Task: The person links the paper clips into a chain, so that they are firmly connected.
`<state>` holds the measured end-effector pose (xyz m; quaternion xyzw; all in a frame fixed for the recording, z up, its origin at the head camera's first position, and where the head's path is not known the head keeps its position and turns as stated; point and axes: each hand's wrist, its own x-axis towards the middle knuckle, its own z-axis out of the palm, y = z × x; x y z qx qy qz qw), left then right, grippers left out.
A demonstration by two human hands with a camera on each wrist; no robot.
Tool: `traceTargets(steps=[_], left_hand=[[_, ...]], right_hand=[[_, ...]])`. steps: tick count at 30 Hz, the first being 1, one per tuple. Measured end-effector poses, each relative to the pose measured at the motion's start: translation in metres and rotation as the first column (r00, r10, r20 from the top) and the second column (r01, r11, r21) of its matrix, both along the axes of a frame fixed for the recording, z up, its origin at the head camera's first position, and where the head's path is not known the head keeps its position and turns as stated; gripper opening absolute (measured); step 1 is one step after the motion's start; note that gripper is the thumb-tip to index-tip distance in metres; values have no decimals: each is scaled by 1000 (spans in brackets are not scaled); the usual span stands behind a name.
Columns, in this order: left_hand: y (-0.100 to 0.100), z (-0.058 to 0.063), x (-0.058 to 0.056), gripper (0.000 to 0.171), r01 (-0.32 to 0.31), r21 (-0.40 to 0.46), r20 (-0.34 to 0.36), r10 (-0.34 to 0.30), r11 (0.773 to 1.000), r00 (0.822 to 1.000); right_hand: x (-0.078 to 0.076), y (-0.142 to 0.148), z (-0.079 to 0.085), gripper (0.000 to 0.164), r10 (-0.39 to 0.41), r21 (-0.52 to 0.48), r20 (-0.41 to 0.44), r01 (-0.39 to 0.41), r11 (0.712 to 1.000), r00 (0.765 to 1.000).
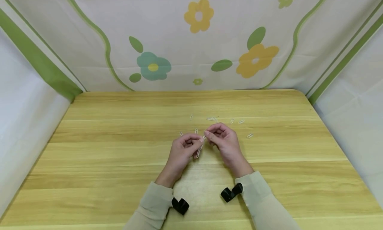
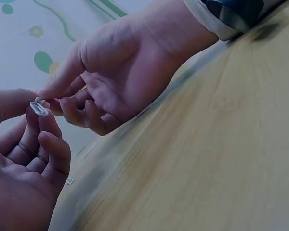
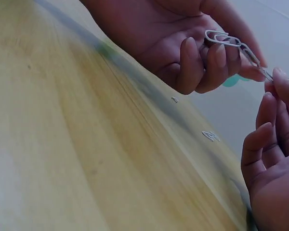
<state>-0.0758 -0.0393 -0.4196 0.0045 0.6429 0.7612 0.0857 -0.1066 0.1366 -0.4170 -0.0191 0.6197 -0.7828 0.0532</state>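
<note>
Over the middle of the table, my left hand (image 1: 183,153) pinches a short chain of white paper clips (image 3: 224,38) between thumb and forefinger. Linked clips hang down from its fingertips beside the palm, as the right wrist view shows. My right hand (image 1: 225,145) pinches a white paper clip (image 1: 204,137) at the upper end of that chain, its fingertips almost meeting the left ones. Whether this clip is hooked into the chain is hidden by the fingers. The other fingers of both hands are loosely curled.
Several loose white paper clips lie on the wooden table (image 1: 104,150) beyond the hands, including one paper clip (image 1: 250,135) to the right and another paper clip (image 1: 191,117) farther back. A flowered curtain (image 1: 179,40) hangs behind the table. Black straps (image 1: 180,206) sit at both sleeves.
</note>
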Motion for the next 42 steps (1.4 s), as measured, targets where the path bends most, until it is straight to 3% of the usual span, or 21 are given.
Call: traceTargets(steps=[6, 9, 11, 13, 16, 20, 22, 25, 28, 32, 37, 42], left_hand=[[-3, 3, 1, 15, -13, 7, 19, 13, 1000, 1000], [-5, 5, 1, 16, -26, 49, 11, 26, 998, 1000], [-7, 5, 1, 16, -37, 92, 4, 37, 995, 999], [-8, 6, 1, 16, -48, 125, -1, 48, 991, 999], [-8, 6, 1, 15, -67, 143, -3, 68, 987, 998], [-8, 4, 0, 14, -96, 142, -3, 97, 985, 995], [-9, 3, -1, 12, -105, 149, -10, 108, 983, 994], [-9, 3, -1, 9, -101, 172, -23, 106, 980, 994], [-10, 3, -1, 6, -89, 207, -24, 97, 974, 995], [-11, 3, -3, 6, -101, 218, -13, 107, 971, 994], [-12, 4, -4, 7, -128, 214, 2, 131, 968, 991], [-10, 4, -4, 6, -132, 239, 15, 132, 962, 991]], right_hand=[[-2, 4, 3, 16, -25, 38, -14, 26, 999, 1000], [-7, 19, 6, 13, -124, 138, -32, 127, 982, 992], [-11, 35, 9, 11, -204, 240, -43, 209, 948, 978], [-13, 56, 12, 16, -266, 360, -47, 264, 895, 963], [-15, 87, 14, 25, -287, 554, -42, 261, 790, 957], [-12, 124, 17, 30, -220, 763, -44, 175, 623, 975], [-11, 137, 19, 35, -170, 822, -43, 132, 554, 984], [-11, 149, 21, 44, -108, 862, -25, 76, 501, 994], [-11, 154, 23, 48, -44, 882, -11, 31, 471, 999], [-11, 153, 24, 36, 14, 896, -40, 30, 443, 999], [-10, 152, 23, 20, 27, 902, -69, 51, 429, 997], [-8, 153, 21, 17, 28, 917, -67, 50, 395, 997]])
